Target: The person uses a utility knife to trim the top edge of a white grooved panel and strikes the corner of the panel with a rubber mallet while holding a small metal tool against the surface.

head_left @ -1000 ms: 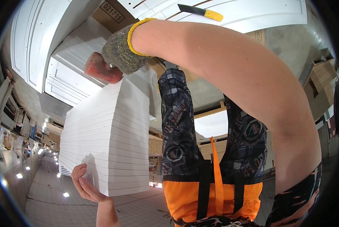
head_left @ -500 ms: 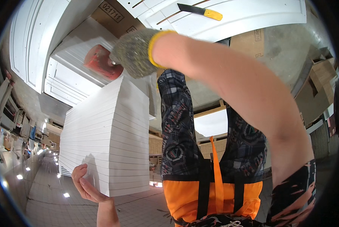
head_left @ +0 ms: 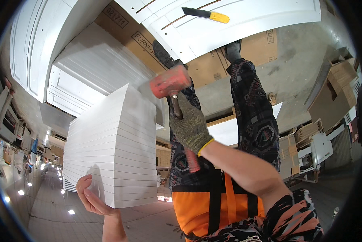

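One gloved right hand (head_left: 191, 125) wraps its fingers around a red-headed mallet (head_left: 170, 82) at the frame's centre. At lower left, the bare left hand (head_left: 93, 198) half curls at a white lined block (head_left: 108, 149), its grip impossible to tell.

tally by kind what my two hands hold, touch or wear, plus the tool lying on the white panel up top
Red-headed mallet: 1
Knitted glove: 1
Stack of white boards: 1
Black-and-yellow hand tool: 1
Total: 4
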The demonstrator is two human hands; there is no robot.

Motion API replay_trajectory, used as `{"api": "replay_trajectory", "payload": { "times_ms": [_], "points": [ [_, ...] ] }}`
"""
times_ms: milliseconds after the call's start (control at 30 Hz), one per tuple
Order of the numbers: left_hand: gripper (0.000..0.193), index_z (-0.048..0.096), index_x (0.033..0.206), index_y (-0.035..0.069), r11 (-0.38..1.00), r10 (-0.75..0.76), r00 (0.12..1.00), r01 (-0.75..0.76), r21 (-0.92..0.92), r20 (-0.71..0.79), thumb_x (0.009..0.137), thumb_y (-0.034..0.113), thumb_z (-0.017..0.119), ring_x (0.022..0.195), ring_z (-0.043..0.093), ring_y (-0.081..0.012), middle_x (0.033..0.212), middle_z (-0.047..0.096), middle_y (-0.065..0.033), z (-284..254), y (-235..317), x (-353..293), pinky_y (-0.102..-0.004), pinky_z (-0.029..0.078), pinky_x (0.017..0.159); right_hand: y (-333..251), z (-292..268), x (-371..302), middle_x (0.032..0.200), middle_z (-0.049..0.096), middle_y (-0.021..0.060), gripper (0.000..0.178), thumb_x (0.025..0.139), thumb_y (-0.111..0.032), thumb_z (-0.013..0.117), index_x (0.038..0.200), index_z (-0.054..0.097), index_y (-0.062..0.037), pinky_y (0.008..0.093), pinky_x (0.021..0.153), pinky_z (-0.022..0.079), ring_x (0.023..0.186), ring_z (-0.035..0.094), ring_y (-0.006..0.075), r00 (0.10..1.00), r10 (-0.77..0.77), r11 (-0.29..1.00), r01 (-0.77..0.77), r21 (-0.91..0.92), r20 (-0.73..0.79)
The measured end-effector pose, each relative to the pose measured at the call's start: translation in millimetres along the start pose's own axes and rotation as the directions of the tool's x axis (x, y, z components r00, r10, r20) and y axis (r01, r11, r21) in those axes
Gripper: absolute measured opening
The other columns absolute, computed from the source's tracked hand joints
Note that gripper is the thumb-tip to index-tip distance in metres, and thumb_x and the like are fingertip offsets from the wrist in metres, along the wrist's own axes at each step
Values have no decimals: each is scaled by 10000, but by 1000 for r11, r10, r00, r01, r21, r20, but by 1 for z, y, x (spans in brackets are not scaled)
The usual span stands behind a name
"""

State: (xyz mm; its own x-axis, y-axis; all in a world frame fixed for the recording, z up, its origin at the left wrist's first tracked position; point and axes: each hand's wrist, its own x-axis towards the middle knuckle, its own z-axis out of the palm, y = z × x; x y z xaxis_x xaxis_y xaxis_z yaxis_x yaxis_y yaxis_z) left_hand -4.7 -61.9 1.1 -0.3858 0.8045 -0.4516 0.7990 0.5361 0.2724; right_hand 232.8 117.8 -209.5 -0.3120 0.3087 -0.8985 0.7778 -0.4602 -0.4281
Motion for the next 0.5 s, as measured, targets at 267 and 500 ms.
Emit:
{"api": "replay_trajectory", "payload": {
  "times_ms": [267,500],
  "points": [
    [695,318,1503,39,989,143,987,-140,56,-67,959,346,623,956,610,-359,1161,567,-237,7,14,26,-457,536,722,1,37,0,1111,654,239,683,836,-57,604,1490,414,-118,452,853,532,987,653,408,999,-45,998,44,-50,-21],
    [638,326,1501,51,983,176,977,-169,72,-121,978,296,599,950,610,-352,1151,570,-229,8,23,29,-451,537,719,-15,30,4,1056,653,251,746,814,-122,603,1511,339,-95,497,850,520,960,648,432,996,27,999,-24,-41,88]
  ]
}}
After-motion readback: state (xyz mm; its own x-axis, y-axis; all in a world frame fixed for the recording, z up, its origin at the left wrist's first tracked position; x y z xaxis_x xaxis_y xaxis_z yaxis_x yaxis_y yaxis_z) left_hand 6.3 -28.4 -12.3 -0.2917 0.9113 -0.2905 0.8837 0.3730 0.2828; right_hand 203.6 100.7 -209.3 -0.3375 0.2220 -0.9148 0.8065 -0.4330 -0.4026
